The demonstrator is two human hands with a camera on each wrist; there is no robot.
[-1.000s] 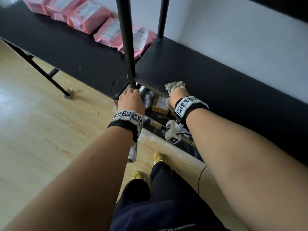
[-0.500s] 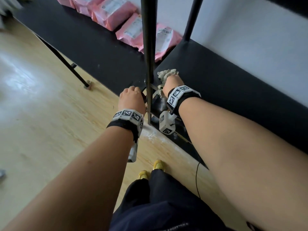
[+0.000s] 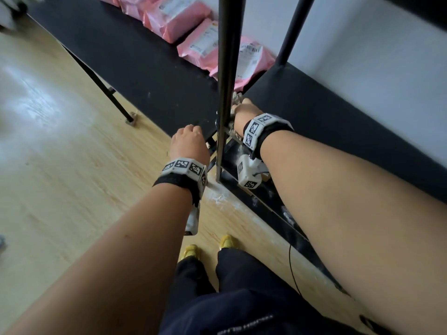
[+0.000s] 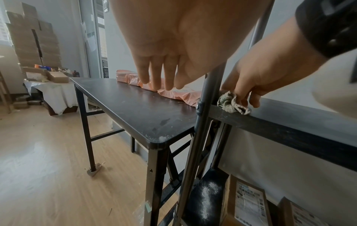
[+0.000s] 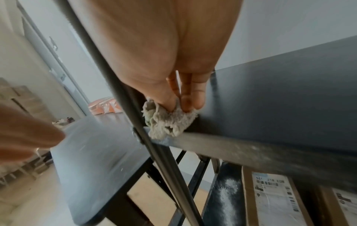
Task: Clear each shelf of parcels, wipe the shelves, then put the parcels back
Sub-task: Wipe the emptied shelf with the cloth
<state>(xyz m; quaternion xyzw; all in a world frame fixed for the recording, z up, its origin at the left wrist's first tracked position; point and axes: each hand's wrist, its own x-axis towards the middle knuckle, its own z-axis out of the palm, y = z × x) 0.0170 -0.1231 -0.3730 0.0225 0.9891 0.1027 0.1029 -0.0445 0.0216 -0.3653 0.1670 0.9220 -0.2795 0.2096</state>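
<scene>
Head view: the right hand (image 3: 244, 112) rests on the black shelf (image 3: 338, 131) at its left front corner, just behind the upright post (image 3: 226, 68), with a grey rag (image 3: 235, 97) partly visible under the fingers. The left hand (image 3: 188, 143) hangs in front of the adjoining black table (image 3: 135, 59); its fingers cannot be seen here. Pink parcels (image 3: 174, 18) lie in a row along the rear of the table. Left wrist view: the left hand's fingers (image 4: 154, 73) extend downward, relaxed, holding nothing. The right hand pinches the bunched rag against the shelf's front edge beside the post. Cardboard boxes (image 4: 245, 201) stand on the lower shelf. Right wrist view: thumb and fingers (image 5: 191, 97) grasp the rag, which touches the shelf corner next to the post. White dust (image 5: 228, 194) marks the lower shelf beside a labelled box.
</scene>
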